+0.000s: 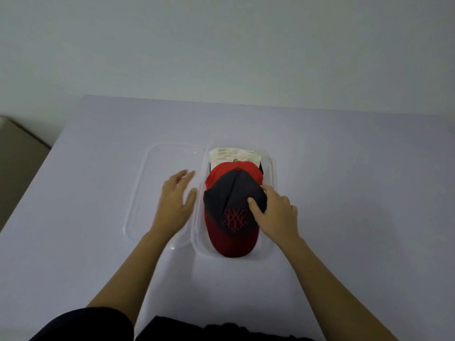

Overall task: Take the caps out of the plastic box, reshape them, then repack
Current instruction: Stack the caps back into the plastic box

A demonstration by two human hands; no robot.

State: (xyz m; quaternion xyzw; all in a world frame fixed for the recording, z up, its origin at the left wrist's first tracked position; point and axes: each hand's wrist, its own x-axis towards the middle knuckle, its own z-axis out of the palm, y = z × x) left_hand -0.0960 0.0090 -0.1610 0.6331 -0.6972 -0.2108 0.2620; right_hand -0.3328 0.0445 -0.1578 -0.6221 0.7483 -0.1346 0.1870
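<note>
Red-grey cap in plastic box, right hand gripping it, left hand relaxed

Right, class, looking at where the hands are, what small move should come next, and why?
Probably lift the grey-and-red cap up out of the plastic box. The right hand grips its crown, it lies topmost, over the red cap with the white cap behind, and the left hand hovers open above the lid, free to help.
</note>
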